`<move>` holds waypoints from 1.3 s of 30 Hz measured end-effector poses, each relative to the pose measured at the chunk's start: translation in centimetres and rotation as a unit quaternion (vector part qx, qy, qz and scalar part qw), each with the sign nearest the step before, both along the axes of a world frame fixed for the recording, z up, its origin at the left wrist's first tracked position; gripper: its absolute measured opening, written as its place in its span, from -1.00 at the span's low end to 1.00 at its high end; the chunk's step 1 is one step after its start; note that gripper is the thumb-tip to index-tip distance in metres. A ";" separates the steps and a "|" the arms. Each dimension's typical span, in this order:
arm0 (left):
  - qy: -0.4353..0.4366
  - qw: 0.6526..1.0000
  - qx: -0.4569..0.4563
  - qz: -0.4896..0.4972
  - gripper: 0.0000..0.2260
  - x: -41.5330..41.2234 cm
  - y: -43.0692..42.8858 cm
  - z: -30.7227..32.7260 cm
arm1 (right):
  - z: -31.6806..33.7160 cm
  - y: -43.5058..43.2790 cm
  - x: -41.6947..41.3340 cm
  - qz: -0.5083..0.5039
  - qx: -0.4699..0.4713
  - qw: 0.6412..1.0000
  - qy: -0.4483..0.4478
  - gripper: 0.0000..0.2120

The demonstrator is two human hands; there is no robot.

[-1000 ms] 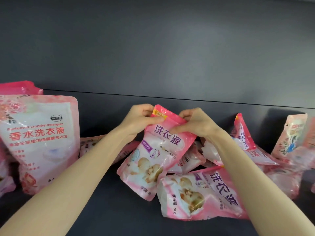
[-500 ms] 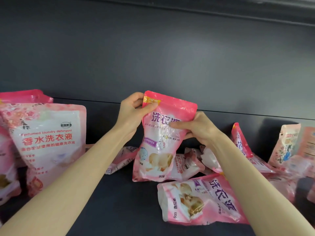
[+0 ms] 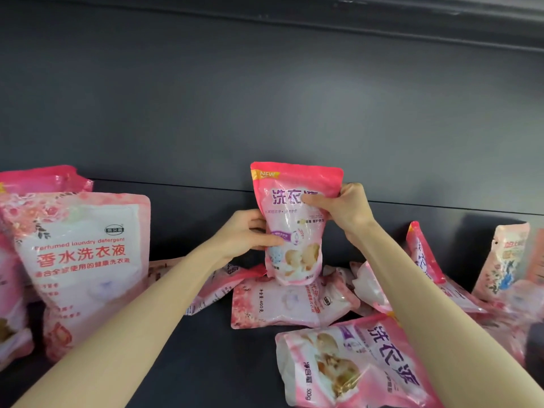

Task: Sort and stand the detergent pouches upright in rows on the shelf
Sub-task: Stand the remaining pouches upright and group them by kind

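- Now, head view: the shelf (image 3: 206, 354) is matte dark grey, closed behind by a back panel (image 3: 265, 98) of the same grey with a thin horizontal seam.
- The held pouch (image 3: 294, 231), pink, is upright mid-shelf near the panel. Its base is over a flat pouch (image 3: 288, 304); contact cannot be told.
- The left hand (image 3: 244, 237) grips the pouch's lower left edge, thumb across the front.
- The right hand (image 3: 344, 210) grips its upper right edge, thumb on the print.
- A large pouch (image 3: 85, 269) stands upright at far left.
- A foreground pouch (image 3: 353, 366) lies flat at right; behind it, jumbled pouches (image 3: 424, 260) lie and lean against the panel.
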State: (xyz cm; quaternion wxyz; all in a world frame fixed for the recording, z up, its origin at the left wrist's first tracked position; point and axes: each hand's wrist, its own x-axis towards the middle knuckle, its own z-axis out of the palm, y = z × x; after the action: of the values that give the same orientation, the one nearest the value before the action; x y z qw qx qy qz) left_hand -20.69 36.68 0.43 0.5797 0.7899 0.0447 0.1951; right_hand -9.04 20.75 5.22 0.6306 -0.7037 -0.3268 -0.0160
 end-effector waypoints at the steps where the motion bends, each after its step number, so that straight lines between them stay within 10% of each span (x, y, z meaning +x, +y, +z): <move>1: -0.012 1.000 0.002 0.011 -0.63 0.5 0.1 -0.1 | -0.1 0.2 0.2 -0.004 0.000 1.000 -0.004 -0.87; 12: -0.006 0.999 0.005 0.048 -0.67 2.9 1.6 -3.4 | -4.1 1.3 2.2 0.030 -0.110 0.990 0.078 -0.61; 27: 0.173 0.956 0.238 -0.003 -0.41 1.6 0.7 -3.2 | -7.0 -0.4 0.6 0.069 -0.240 0.963 0.107 -0.28; 39: 0.104 0.979 0.172 -0.016 -0.41 -0.3 -0.2 -3.5 | -6.3 -1.0 -0.2 0.088 -0.219 0.966 0.102 -0.33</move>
State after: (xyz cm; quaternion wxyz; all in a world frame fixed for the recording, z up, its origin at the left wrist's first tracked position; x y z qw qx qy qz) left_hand -20.99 36.52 -3.11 0.4303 0.8944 0.0576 0.1075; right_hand -9.24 19.80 -1.10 0.4901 -0.7909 -0.3170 0.1837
